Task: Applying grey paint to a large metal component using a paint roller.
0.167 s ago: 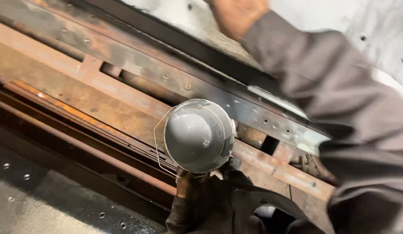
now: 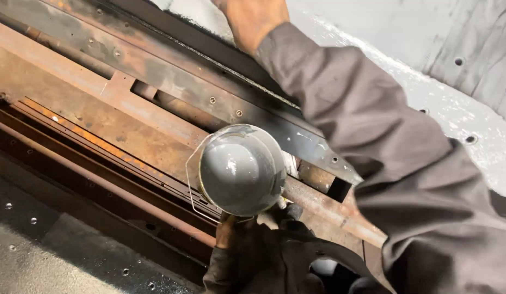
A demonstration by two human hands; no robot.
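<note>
Down at the bottom centre, a grey dome-shaped work lamp with a thin wire guard around its rim sits just above the left hand, which is wrapped around the lamp's handle below the dome. That grip is closed tight on the handle, fingers curled round it, though the lower part of the hand is dark and partly hidden by the sleeve. The dome hangs in front of a rusty steel rail that runs diagonally from upper left to lower right, with screw heads and rectangular slots along it. Above the rail lies a darker, blackened metal strip following the same slant.

The right hand reaches up to the top edge of the view, resting against the dark strip's upper border; its fingers are cut off by the frame, so I cannot tell how its grip is set. A grey sleeve covers that arm and fills much of the right side. Behind it is a pale, scuffed panel with small round holes. At lower left is a dark perforated metal floor plate.
</note>
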